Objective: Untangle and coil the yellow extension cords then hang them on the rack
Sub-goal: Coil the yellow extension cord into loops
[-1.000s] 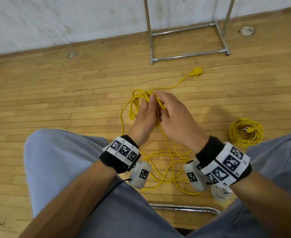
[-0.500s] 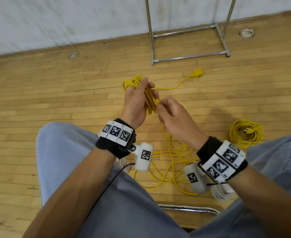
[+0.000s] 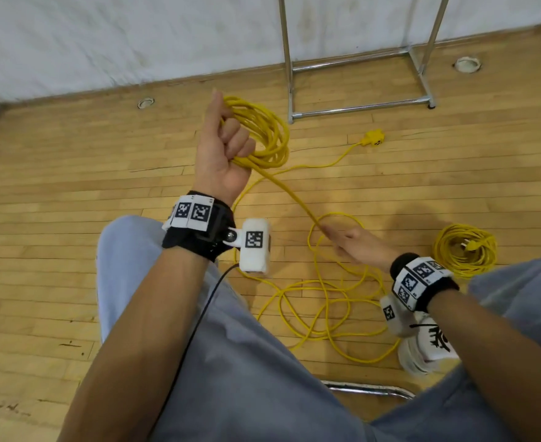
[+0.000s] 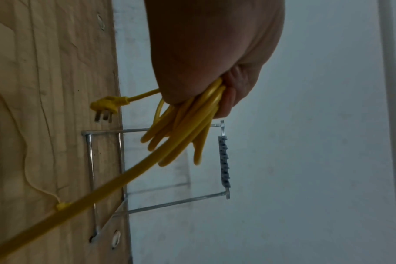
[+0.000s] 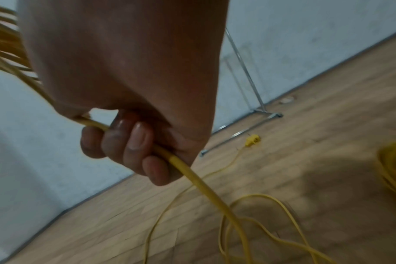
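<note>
Two hands work one yellow cord above the wooden floor (image 3: pixel 71 193). The left hand (image 3: pixel 222 154) is raised, its fingers curled round a bundle of coiled loops (image 3: pixel 264 132); in the left wrist view the cord's pronged plug (image 4: pixel 107 107) sticks out beside that fist. From the bundle a single strand (image 3: pixel 289 196) runs taut and slanting down to the right hand (image 3: pixel 357 248), whose fingers (image 5: pixel 133 141) are wrapped round it, thumb side hidden. Below the right hand the rest of this cord lies in loose, crossing loops (image 3: pixel 326 301) on the floor, between the person's knees. One thin run leads from those loops away to a yellow socket end (image 3: pixel 372 138), which lies on the floor just in front of the metal rack (image 3: pixel 358 106). The rack stands against the white wall (image 3: pixel 103 43). A second cord, already wound into a tidy coil (image 3: pixel 465 250), lies on the floor to the right of the rack's base and nearer the person, well apart from the loose loops.
</note>
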{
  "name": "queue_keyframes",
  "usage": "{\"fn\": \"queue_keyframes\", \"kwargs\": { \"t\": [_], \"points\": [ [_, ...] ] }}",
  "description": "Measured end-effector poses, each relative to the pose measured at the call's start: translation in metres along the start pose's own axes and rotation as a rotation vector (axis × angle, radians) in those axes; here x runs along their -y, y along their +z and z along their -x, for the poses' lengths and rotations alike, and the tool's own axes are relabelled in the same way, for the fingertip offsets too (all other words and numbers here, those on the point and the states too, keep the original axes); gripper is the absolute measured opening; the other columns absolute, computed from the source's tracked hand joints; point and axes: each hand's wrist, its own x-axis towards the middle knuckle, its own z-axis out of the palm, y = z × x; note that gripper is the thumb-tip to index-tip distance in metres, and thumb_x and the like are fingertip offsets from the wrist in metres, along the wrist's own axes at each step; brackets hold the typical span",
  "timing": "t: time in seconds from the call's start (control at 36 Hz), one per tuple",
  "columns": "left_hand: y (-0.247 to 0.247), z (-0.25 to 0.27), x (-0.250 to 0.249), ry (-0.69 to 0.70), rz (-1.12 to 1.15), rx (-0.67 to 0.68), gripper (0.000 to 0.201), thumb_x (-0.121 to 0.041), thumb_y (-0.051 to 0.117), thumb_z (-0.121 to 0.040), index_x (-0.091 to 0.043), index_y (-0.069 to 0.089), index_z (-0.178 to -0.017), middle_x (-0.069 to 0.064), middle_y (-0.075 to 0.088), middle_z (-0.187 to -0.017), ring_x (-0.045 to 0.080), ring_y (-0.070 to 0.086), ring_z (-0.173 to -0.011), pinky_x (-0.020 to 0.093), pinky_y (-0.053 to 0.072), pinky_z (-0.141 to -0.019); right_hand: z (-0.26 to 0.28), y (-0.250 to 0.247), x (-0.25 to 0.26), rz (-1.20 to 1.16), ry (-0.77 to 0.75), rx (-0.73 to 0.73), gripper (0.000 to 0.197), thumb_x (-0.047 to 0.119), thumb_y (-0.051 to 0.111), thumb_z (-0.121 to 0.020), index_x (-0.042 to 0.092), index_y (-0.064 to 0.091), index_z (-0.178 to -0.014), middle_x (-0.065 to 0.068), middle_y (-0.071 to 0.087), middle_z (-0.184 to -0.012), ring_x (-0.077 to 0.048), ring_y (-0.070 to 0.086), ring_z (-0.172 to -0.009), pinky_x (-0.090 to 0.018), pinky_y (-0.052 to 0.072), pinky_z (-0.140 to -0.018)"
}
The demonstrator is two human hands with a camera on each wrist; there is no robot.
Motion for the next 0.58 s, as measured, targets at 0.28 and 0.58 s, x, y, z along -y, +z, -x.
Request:
{"fn": "queue_keyframes", "kwargs": {
  "t": [0.28,0.58],
  "points": [
    [-0.005,0.004,-0.010,-0.091,-0.104,0.102,0.034,-0.030,0.045,-0.108,-0.017,0.046,-0.076,-0.011,0.028,-0.041,0.004,0.024,-0.030,0.018,0.024,-0.032,-0.019,-0.014,-0.023,-0.078,0.294,-0.303,0.068,0.077,0.048,-0.092,0.020,0.038,-0.057,-0.002,0.031,-0.051,-0.020,0.027,-0.045,-0.032,0.030,-0.054],
    [-0.010,0.017,-0.009,-0.276,-0.450,0.224,0.032,-0.033,0.038,-0.108,-0.022,0.043,-0.078,-0.013,0.030,-0.040,0.002,0.026,-0.029,0.017,0.022,-0.033,-0.041,-0.054,-0.023,-0.671,0.451,-0.350,0.048,0.055,0.050,-0.103,0.017,0.045,-0.073,0.005,0.027,-0.053,-0.011,0.023,-0.037,-0.025,0.023,-0.037]
  ]
}}
